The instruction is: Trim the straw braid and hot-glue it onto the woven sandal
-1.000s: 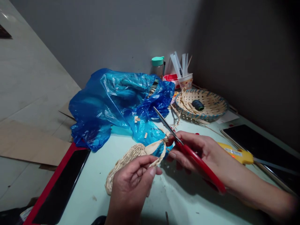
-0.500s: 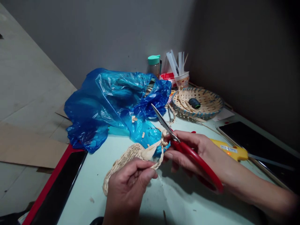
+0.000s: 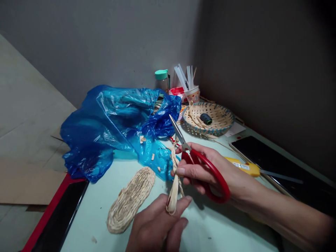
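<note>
The right hand (image 3: 222, 166) is closed around the red-handled scissors (image 3: 186, 147), and its thumb and forefinger pinch the braided straw strand (image 3: 173, 159) just below the blades; the blades look pressed together, their tip pointing up toward the blue plastic bag (image 3: 123, 119); the strand's loose flat end (image 3: 172, 197) hangs down onto the left hand (image 3: 157, 224), lying across its fingers (whether those fingers pinch any of the braid behind it, I cannot tell).

The coiled straw oval (image 3: 131, 201) lies flat on the pale tabletop (image 3: 86, 217), just left of the left hand and apart from it; a strip of tabletop shows between the oval and the black slab (image 3: 63, 213) along the left edge; the bag's spread skirt reaches close to the strand; beyond the right hand stands the woven basket (image 3: 220, 122) holding a dark spool (image 3: 206, 119); just past the right wrist lies a yellow tool (image 3: 248, 168), with a dark flat device (image 3: 262, 157) beside it, near the wall.
</note>
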A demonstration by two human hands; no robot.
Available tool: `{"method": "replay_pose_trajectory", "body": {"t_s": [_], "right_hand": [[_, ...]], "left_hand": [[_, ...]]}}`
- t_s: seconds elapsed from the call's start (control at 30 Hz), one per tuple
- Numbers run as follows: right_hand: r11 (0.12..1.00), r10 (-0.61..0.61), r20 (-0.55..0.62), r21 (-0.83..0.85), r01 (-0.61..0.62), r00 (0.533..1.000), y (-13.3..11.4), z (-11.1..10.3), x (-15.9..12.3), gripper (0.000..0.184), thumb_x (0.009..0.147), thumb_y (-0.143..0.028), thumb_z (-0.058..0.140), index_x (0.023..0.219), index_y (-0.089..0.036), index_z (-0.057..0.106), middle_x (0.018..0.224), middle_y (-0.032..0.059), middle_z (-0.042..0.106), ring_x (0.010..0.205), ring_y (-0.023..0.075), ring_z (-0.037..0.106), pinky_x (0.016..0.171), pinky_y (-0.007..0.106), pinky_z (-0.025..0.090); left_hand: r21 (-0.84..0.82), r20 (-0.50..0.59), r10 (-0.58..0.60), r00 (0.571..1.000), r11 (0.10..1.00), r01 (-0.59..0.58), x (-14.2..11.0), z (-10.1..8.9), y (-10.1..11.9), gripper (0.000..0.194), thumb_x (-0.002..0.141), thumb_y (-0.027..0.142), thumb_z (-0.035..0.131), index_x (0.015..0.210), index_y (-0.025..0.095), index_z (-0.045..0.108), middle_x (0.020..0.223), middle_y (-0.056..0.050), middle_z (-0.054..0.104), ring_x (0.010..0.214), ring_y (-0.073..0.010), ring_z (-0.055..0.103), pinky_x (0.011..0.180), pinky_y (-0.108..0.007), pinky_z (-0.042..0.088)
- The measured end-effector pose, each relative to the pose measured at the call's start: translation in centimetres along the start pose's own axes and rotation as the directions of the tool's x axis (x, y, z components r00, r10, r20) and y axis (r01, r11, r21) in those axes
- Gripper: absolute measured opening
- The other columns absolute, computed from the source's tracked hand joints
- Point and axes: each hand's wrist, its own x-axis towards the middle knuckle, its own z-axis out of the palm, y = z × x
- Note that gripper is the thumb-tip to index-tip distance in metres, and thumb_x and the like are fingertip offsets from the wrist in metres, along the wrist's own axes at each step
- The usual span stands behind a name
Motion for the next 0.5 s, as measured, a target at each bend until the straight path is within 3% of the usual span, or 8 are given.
{"method": "replay_pose_trajectory", "body": {"t_s": [0.07, 0.1, 0.17, 0.2, 0.27, 0.33, 0.37, 0.5], "right_hand": [[1.000, 0.010, 0.029, 0.020, -0.011, 1.000, -0.3, 0.1, -0.2, 0.041, 0.080, -0.031, 0.088, 0.102, -0.023, 0.056, 0.077, -0.0064, 0.067, 0.048, 0.0042, 0.049, 0.040, 0.012, 0.037], [0.999, 0.013, 0.051, 0.034, -0.015, 0.999, -0.4, 0.1, -0.3, 0.040, 0.080, -0.031, 0.088, 0.102, -0.023, 0.055, 0.075, -0.0072, 0.066, 0.049, 0.0043, 0.049, 0.041, 0.012, 0.038], [0.998, 0.013, 0.099, 0.063, -0.019, 0.995, -0.7, 0.2, -0.5, 0.039, 0.080, -0.029, 0.088, 0.101, -0.023, 0.055, 0.073, -0.0085, 0.063, 0.050, 0.0048, 0.050, 0.042, 0.012, 0.039], [0.997, 0.018, 0.125, 0.068, -0.026, 0.992, -0.8, 0.3, -0.6, 0.038, 0.080, -0.028, 0.088, 0.099, -0.023, 0.055, 0.072, -0.0089, 0.062, 0.050, 0.0046, 0.049, 0.042, 0.012, 0.039], [0.997, 0.033, 0.164, 0.062, -0.044, 0.986, -0.9, 0.4, -0.7, 0.039, 0.079, -0.028, 0.089, 0.099, -0.023, 0.055, 0.074, -0.0089, 0.061, 0.049, 0.0042, 0.048, 0.042, 0.013, 0.039], [0.998, 0.054, 0.180, 0.035, -0.061, 0.982, -0.9, 0.5, -0.8, 0.045, 0.075, -0.031, 0.091, 0.103, -0.023, 0.056, 0.079, -0.0080, 0.061, 0.050, 0.0048, 0.049, 0.043, 0.014, 0.040], [0.998, 0.059, 0.173, 0.011, -0.062, 0.983, -0.9, 0.7, -0.8, 0.048, 0.074, -0.033, 0.091, 0.106, -0.023, 0.056, 0.080, -0.0073, 0.062, 0.050, 0.0055, 0.050, 0.043, 0.015, 0.041], [0.992, 0.016, 0.095, -0.129, -0.004, 0.995, -0.6, 1.4, -0.8, 0.052, 0.074, -0.036, 0.090, 0.112, -0.023, 0.058, 0.081, -0.0052, 0.063, 0.055, 0.0078, 0.052, 0.048, 0.018, 0.043]], "left_hand": [[-0.115, 0.300, 0.155, 0.941, 0.985, -0.126, 0.3, -0.7, -0.7, 0.044, 0.079, 0.015, 0.079, 0.117, 0.037, 0.082, 0.105, -0.007, 0.083, 0.091, -0.0259, 0.077, 0.081, -0.031, 0.059], [-0.160, 0.283, 0.090, 0.955, 0.986, -0.046, 0.6, -1.1, -0.8, 0.038, 0.083, 0.016, 0.075, 0.114, 0.036, 0.083, 0.116, -0.007, 0.081, 0.100, -0.0262, 0.076, 0.087, -0.032, 0.058], [-0.300, 0.240, -0.113, 0.964, 0.936, 0.184, 1.3, -1.7, -0.4, 0.021, 0.092, 0.026, 0.067, 0.087, 0.031, 0.087, 0.121, -0.007, 0.079, 0.105, -0.0250, 0.075, 0.090, -0.030, 0.056], [-0.402, 0.247, -0.229, 0.942, 0.860, 0.315, 1.6, -1.9, 0.0, 0.019, 0.091, 0.032, 0.071, 0.080, 0.028, 0.086, 0.120, -0.008, 0.079, 0.106, -0.0255, 0.074, 0.093, -0.030, 0.056], [-0.593, 0.337, -0.423, 0.841, 0.598, 0.538, 2.2, -2.0, 0.9, 0.017, 0.085, 0.040, 0.079, 0.079, 0.024, 0.081, 0.106, -0.008, 0.079, 0.095, -0.0234, 0.074, 0.084, -0.028, 0.057], [-0.684, 0.398, -0.495, 0.773, 0.401, 0.609, 2.5, -1.8, 1.5, 0.019, 0.079, 0.038, 0.087, 0.086, 0.023, 0.079, 0.091, -0.005, 0.076, 0.080, -0.0173, 0.072, 0.074, -0.024, 0.055], [-0.707, 0.407, -0.505, 0.761, 0.354, 0.613, 2.5, -1.6, 1.7, 0.023, 0.075, 0.036, 0.090, 0.090, 0.022, 0.079, 0.086, -0.004, 0.075, 0.074, -0.0148, 0.070, 0.069, -0.022, 0.054], [-0.717, 0.348, -0.536, 0.769, 0.376, 0.587, 2.3, -0.8, 1.6, 0.038, 0.062, 0.034, 0.099, 0.094, 0.022, 0.081, 0.078, -0.001, 0.072, 0.059, -0.0109, 0.064, 0.058, -0.021, 0.050]]}}
